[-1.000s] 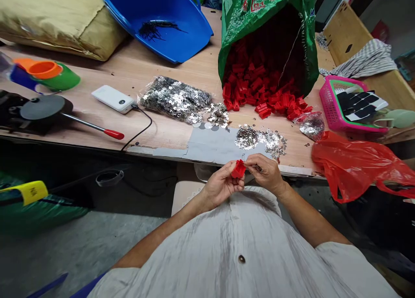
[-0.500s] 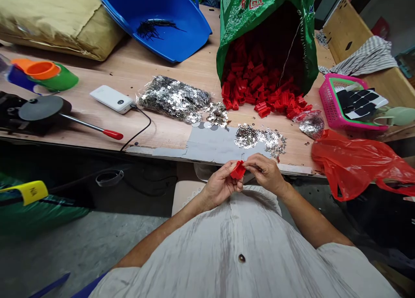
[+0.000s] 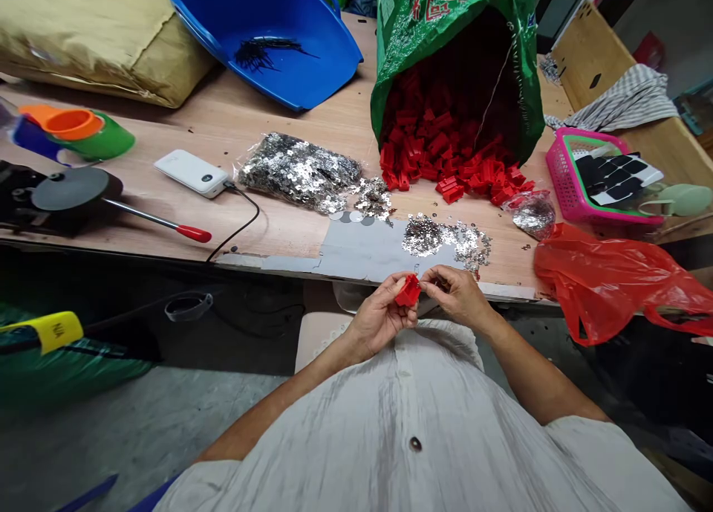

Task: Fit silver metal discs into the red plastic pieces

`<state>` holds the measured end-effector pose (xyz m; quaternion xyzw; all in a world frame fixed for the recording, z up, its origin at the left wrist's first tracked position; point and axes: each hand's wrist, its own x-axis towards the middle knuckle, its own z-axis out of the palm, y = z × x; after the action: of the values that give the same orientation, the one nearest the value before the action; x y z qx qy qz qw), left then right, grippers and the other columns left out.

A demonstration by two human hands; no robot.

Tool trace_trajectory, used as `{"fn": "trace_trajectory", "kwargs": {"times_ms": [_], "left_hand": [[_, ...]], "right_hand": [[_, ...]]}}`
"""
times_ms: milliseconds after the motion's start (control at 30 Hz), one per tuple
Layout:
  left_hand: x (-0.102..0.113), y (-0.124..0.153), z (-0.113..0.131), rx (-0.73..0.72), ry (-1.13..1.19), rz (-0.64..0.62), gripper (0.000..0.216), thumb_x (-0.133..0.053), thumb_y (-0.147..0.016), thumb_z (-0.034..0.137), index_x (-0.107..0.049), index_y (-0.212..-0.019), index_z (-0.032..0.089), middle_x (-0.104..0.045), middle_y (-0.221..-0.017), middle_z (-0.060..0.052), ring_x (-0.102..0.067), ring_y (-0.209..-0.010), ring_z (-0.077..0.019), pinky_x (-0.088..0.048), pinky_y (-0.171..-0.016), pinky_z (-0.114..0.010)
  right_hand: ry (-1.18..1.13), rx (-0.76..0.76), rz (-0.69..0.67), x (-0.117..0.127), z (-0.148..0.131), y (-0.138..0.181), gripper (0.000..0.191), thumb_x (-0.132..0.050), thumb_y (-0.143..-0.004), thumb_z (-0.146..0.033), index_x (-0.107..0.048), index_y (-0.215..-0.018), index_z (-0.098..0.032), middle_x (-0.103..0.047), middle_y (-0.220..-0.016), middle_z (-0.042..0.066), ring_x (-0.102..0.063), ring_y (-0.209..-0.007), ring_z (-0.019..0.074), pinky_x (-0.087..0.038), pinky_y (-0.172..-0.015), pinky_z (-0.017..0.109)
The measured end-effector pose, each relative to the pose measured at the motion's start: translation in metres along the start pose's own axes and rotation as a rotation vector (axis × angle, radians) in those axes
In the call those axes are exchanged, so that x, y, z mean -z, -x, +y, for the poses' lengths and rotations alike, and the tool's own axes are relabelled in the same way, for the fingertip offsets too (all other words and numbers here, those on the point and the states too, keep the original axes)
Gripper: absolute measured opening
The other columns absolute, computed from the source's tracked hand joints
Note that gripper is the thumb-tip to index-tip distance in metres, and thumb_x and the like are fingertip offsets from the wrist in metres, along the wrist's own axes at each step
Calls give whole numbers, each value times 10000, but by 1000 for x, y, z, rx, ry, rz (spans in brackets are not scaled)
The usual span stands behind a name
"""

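Note:
My left hand point(image 3: 382, 317) is closed around a small red plastic piece point(image 3: 408, 291), held just in front of the table's near edge above my lap. My right hand point(image 3: 457, 296) is pinched against the right side of that piece, its fingertips pressed together on something too small to make out. Just beyond the hands lies a loose pile of small silver metal bits point(image 3: 445, 238) on a grey patch of the table. Further back, a green sack point(image 3: 457, 59) lies on its side and spills many red plastic pieces point(image 3: 451, 163).
A clear bag of silver bits point(image 3: 301, 172), a white power bank point(image 3: 192, 172) with cable, a blue basin point(image 3: 267, 36), a black tool with a red-tipped lever point(image 3: 72, 196), a pink basket point(image 3: 604, 189) and a red plastic bag point(image 3: 618, 282) lie around the wooden table point(image 3: 234, 125).
Both hands stay together on the red piece. The fingers of my right hand have shifted slightly against it; nothing else has moved.

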<state>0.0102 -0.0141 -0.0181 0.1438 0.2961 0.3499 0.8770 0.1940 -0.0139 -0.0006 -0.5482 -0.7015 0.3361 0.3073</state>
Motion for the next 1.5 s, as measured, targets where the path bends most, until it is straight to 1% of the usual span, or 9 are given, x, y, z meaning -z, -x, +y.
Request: {"fn": "trace_trajectory", "kwargs": {"times_ms": [100,300,500,767,867,1000,1100,1333,1500], "left_hand": [[-2,0,-1,-10,-10,25,246,-626,-878,328,-585,-1087,205,-618,-729,-11,-586,-529,-112,-482,-515,-228],[-3,-1,-1,-16,17,63,296,-643,-864,348,-558,-1114,213,-624,-754,-12,-596,-542,-111,-477,-525,-221],[0,-2,-4,-20,-24,48,278,-635,-874,343,-568,-1107,208,-621,-757,-5,-602,-541,-108,-487,-529,-225],[1,-3,-5,3,-25,37,289,-647,-868,334,-597,-1117,197,-617,-744,-8,-580,-522,-94,-491,-519,-221],[2,-3,-5,5,-8,27,294,-647,-866,332,-597,-1122,196,-618,-742,-8,-573,-518,-94,-478,-504,-218],[1,-2,-3,1,-1,18,307,-638,-871,335,-589,-1145,207,-617,-721,-3,-571,-508,-101,-467,-491,-220],[-2,-1,-2,5,-3,23,304,-644,-867,333,-593,-1139,208,-608,-703,4,-564,-503,-99,-463,-485,-218],[1,-4,-3,35,-114,2,304,-691,-822,331,-623,-1086,196,-633,-755,-9,-563,-454,-102,-462,-450,-239],[4,-6,-1,16,-226,32,383,-684,-820,402,-642,-1132,184,-654,-696,-27,-591,-484,-135,-463,-476,-248]], "right_hand": [[8,-54,-5,-3,-2,-1,120,-563,-865,-248,-609,-770,-192,-614,-689,-22,-478,-572,101,-364,-566,231],[26,-137,98,-6,-6,-3,75,-569,-812,-222,-597,-749,-192,-611,-669,-32,-498,-559,97,-375,-558,220],[86,-198,38,-2,-14,-4,76,-584,-782,-222,-594,-709,-205,-632,-648,-32,-526,-544,104,-370,-544,226],[149,-191,-16,1,-21,-7,107,-584,-788,-217,-561,-684,-213,-593,-601,-34,-496,-529,108,-337,-531,239],[56,-173,-55,4,-14,-7,105,-596,-814,-259,-554,-730,-212,-610,-679,-26,-500,-578,113,-347,-551,242],[-251,-205,-104,7,3,-7,143,-588,-853,-343,-586,-842,-200,-623,-818,-8,-535,-710,123,-399,-644,250],[-390,-250,-131,6,12,-8,208,-623,-837,-391,-595,-874,-187,-602,-822,-8,-514,-715,121,-395,-651,251],[-520,-220,-248,0,19,-11,249,-682,-772,-352,-490,-790,-195,-466,-754,-47,-427,-673,103,-350,-614,230],[-469,-224,-193,-6,25,-11,294,-667,-772,-373,-423,-750,-210,-459,-729,-51,-410,-659,109,-341,-605,236]]}}
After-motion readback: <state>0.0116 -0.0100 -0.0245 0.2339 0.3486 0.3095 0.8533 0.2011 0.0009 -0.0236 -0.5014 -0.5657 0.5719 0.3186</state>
